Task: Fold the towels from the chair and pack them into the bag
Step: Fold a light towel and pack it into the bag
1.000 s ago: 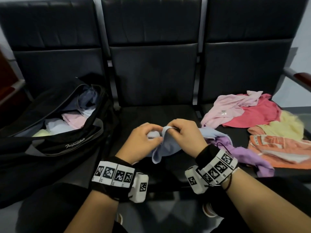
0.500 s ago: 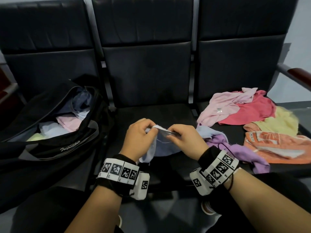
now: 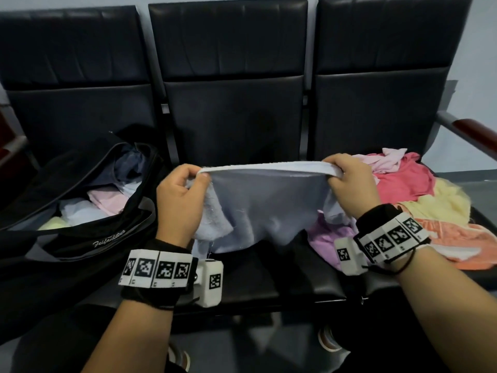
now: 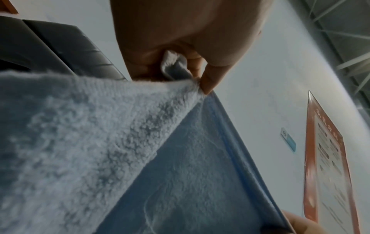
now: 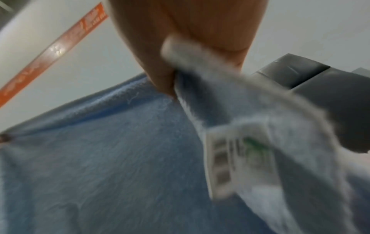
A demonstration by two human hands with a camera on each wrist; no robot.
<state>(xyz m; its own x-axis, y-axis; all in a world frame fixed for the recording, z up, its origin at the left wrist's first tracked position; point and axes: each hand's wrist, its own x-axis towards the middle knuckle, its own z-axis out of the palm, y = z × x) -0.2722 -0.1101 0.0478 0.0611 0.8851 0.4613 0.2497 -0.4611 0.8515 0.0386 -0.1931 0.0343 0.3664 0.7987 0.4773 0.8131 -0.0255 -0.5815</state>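
Observation:
A light blue towel (image 3: 265, 203) hangs stretched above the middle seat, its top edge taut between my hands. My left hand (image 3: 185, 189) pinches its left corner, and the left wrist view shows the fingers (image 4: 208, 80) curled on the towel (image 4: 100, 142). My right hand (image 3: 347, 181) pinches the right corner; the right wrist view shows the blurred towel (image 5: 120, 158) with a label. The open black bag (image 3: 80, 238) lies on the left seat with folded towels inside. A heap of pink, red, yellow, orange and purple towels (image 3: 403, 189) lies on the right seat.
Three black padded seats (image 3: 228, 117) stand in a row with tall backs. A wooden armrest (image 3: 473, 133) juts out at the far right. The bag's front flap droops over the seat edge at the left.
My hands have moved apart, left hand leftward and right hand rightward, and risen. The bunched blue towel has been pulled out flat between them.

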